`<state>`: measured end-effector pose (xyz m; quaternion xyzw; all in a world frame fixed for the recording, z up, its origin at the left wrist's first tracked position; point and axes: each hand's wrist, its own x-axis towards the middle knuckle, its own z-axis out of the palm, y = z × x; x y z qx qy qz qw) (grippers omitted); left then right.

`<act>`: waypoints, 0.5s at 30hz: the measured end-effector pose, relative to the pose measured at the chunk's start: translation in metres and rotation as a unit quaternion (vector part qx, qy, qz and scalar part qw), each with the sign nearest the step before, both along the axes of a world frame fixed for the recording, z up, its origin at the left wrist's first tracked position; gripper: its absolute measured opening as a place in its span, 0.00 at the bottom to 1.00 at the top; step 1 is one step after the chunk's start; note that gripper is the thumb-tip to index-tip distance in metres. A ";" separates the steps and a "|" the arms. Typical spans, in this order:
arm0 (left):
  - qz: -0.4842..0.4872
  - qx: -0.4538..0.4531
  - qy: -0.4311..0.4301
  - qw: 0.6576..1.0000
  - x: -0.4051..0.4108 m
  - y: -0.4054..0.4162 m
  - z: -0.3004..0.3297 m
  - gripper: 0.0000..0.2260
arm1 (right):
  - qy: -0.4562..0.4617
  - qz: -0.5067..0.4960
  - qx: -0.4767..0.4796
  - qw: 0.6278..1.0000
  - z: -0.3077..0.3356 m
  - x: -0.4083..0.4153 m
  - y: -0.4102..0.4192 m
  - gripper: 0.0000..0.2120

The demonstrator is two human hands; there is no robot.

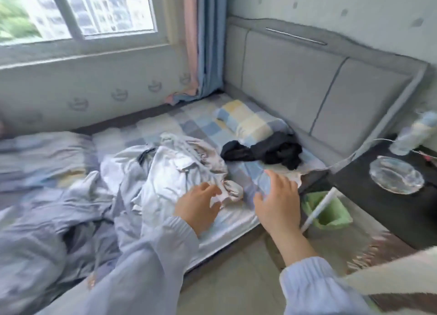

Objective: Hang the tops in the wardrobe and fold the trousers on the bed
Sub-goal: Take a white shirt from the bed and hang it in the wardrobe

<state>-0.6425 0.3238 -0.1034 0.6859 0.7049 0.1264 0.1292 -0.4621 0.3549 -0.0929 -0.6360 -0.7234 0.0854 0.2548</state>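
Pale crumpled garments (179, 170) lie heaped on the bed (236, 220) just left of the black garment (267, 151); left hand (197, 208), fingers spread and empty, touches the heap's near edge, nearer than the equally empty right hand (277, 203).

I see a heap of garments (175, 172) on the bed (236, 217), another garment (267, 152) behind it beside the pillow (248, 120), nightstand (378, 196) right.

no legible txt, labels or nos.
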 end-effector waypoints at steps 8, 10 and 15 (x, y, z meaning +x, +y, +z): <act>0.125 -0.132 -0.009 0.983 -0.144 0.037 -0.075 0.14 | -0.023 0.129 -0.218 0.967 -0.086 -0.148 0.077 0.19; 0.150 -0.152 -0.009 0.977 -0.163 0.065 -0.096 0.13 | -0.024 0.138 -0.283 0.949 -0.109 -0.168 0.110 0.17; 0.224 -0.196 -0.016 0.954 -0.207 0.134 -0.164 0.13 | -0.069 0.143 -0.409 0.898 -0.187 -0.201 0.196 0.13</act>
